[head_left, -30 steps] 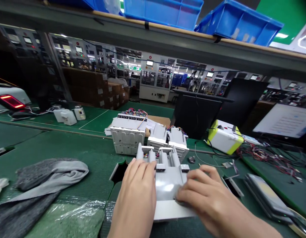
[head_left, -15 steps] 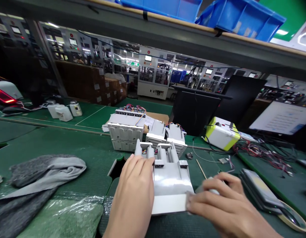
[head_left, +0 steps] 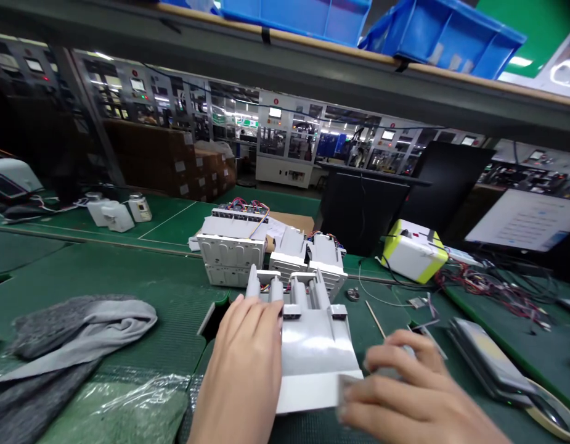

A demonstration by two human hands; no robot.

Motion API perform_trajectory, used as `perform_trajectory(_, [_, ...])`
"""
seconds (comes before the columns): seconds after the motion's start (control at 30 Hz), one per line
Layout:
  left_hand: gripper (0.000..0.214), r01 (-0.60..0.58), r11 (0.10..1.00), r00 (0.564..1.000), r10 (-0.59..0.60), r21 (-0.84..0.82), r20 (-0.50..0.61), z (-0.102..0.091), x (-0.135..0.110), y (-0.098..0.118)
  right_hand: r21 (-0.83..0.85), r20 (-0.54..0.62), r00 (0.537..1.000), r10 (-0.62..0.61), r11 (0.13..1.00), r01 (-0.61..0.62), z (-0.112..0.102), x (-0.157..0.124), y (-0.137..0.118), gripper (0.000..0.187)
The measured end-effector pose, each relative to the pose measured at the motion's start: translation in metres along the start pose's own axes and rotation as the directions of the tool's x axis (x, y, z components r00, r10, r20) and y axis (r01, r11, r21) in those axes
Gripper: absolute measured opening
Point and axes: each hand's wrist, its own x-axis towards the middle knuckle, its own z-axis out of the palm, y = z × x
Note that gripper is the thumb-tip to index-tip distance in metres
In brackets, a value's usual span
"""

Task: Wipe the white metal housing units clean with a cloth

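A white plastic housing (head_left: 315,348) with ribbed raised channels lies on the green mat in front of me. My left hand (head_left: 238,370) rests against its left side, fingers curled around the edge. My right hand (head_left: 405,394) is at the housing's lower right corner, pinching a small grey pad (head_left: 347,391) against the white end. The right hand is blurred, and the pad's material is hard to make out.
Several similar white units with coloured wires (head_left: 232,243) stand just behind the housing. A yellow-green and white box (head_left: 414,251) and tangled wires (head_left: 492,293) lie to the right. A grey cloth (head_left: 76,333) and plastic sheet (head_left: 127,401) lie left. Blue bins (head_left: 442,37) sit overhead.
My right hand has slid from the housing's top surface down and right to its lower corner, taking the grey pad along. The housing and left hand stay nearly still, and the view has drifted slightly.
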Motion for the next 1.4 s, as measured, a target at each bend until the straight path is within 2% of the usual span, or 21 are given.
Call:
perform_trajectory(0.1, [0.028,-0.024,0.999,1.0,0.024,0.032,-0.016,0.001,0.0,0.0,-0.089,0.195,0.981,0.015,0.996,0.002,-0.017,-0.011,0.017,0.027])
perform_trajectory(0.13, [0.028,-0.028,0.999,0.999,0.029,0.041,-0.016,0.001,0.0,0.0,-0.105,0.221,0.974,0.053,0.994,-0.03,-0.022,-0.012,0.021,0.021])
perform_trajectory(0.2, [0.028,-0.037,0.998,0.999,0.038,0.056,-0.019,0.001,0.001,0.0,-0.095,0.197,0.963,0.186,0.981,-0.17,-0.023,-0.009,0.023,0.021])
perform_trajectory(0.23, [0.028,-0.042,0.997,0.999,0.044,0.066,-0.022,0.001,0.001,0.0,-0.077,0.146,0.953,0.265,0.964,-0.256,-0.018,-0.006,0.022,0.021])
perform_trajectory(0.3, [0.028,-0.057,0.994,0.998,0.06,0.089,-0.024,0.0,0.001,-0.001,-0.04,0.071,0.927,0.368,0.93,-0.366,-0.003,0.001,0.016,0.019])
perform_trajectory(0.33, [0.028,-0.07,0.992,0.997,0.072,0.101,-0.02,-0.001,0.0,-0.002,-0.024,0.053,0.922,0.382,0.924,-0.382,0.006,0.004,0.014,0.017])
perform_trajectory(0.47, [0.028,-0.115,0.984,0.993,0.119,0.133,-0.024,-0.001,0.0,-0.005,-0.009,0.069,0.931,0.358,0.934,-0.358,0.03,0.002,0.01,0.02])
perform_trajectory(0.63, [0.028,-0.124,0.978,0.992,0.123,0.165,0.015,0.002,-0.003,-0.009,-0.128,0.077,0.932,0.355,0.93,-0.344,0.034,-0.006,0.011,0.03])
perform_trajectory(0.73, [0.029,-0.118,0.98,0.993,0.112,0.161,0.042,0.003,-0.003,-0.009,-0.134,0.06,0.918,0.393,0.914,-0.382,0.032,-0.001,0.008,0.027])
perform_trajectory(0.8, [0.027,-0.109,0.981,0.994,0.108,0.16,0.016,0.003,-0.002,-0.008,-0.089,0.07,0.918,0.39,0.919,-0.384,0.026,0.001,0.005,0.023])
perform_trajectory(0.93, [0.027,-0.114,0.977,0.991,0.124,0.179,-0.046,0.002,0.001,-0.006,-0.021,0.169,0.938,0.303,0.952,-0.304,0.01,-0.004,0.005,0.021])
perform_trajectory(1.0, [0.027,-0.119,0.974,0.99,0.132,0.192,-0.058,0.002,0.001,-0.007,-0.028,0.178,0.947,0.267,0.964,-0.266,0.006,-0.007,0.007,0.023])
perform_trajectory(1.13, [0.026,-0.128,0.973,0.991,0.133,0.193,-0.015,0.003,-0.001,-0.008,-0.068,0.074,0.971,0.227,0.973,-0.223,0.013,-0.001,0.008,0.026])
perform_trajectory(1.27, [0.028,-0.123,0.974,0.992,0.127,0.188,-0.006,0.004,-0.001,-0.007,-0.084,-0.088,0.93,0.357,0.928,-0.364,0.031,0.011,0.001,0.024])
perform_trajectory(1.33, [0.029,-0.12,0.974,0.992,0.123,0.191,-0.006,0.004,-0.001,-0.007,-0.113,-0.097,0.921,0.378,0.915,-0.388,0.035,0.012,0.0,0.026])
perform_trajectory(1.4, [0.029,-0.115,0.975,0.993,0.117,0.192,0.002,0.004,-0.001,-0.008,-0.135,-0.031,0.935,0.354,0.925,-0.355,0.035,0.008,0.001,0.025])
